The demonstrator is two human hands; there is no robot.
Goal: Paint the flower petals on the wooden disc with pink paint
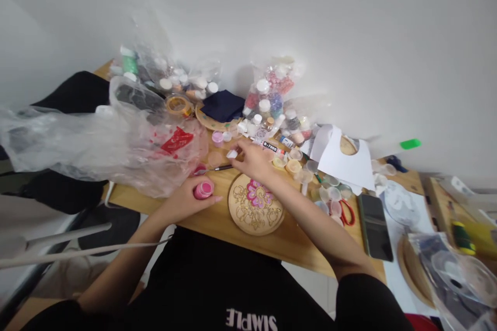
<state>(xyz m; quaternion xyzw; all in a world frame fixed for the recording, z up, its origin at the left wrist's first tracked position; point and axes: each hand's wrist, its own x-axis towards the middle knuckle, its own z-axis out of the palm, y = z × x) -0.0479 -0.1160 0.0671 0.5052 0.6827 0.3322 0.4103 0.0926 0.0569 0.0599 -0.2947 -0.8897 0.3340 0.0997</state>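
Observation:
My left hand [185,197] is wrapped round a small open jar of bright pink contents [204,190], held upright with its mouth toward me. Past it, my right hand [252,159] pinches a small white cap [232,154] between thumb and fingers. Just under those fingertips, a dark-handled brush or spoon [223,167] lies with its tip in a small dish of pink [200,169]. Below my right forearm rests a round wooden board [243,220] with gold outlined flower patterns; one flower is filled in pink and purple.
A crumpled plastic bag [97,139] covers the table's left side. Bags of lidded jars [272,93] stand along the wall. On the right are small plastic cups [294,166], a B-7000 glue tube [272,147], red scissors [348,213], a phone [376,227] and white paper [330,158].

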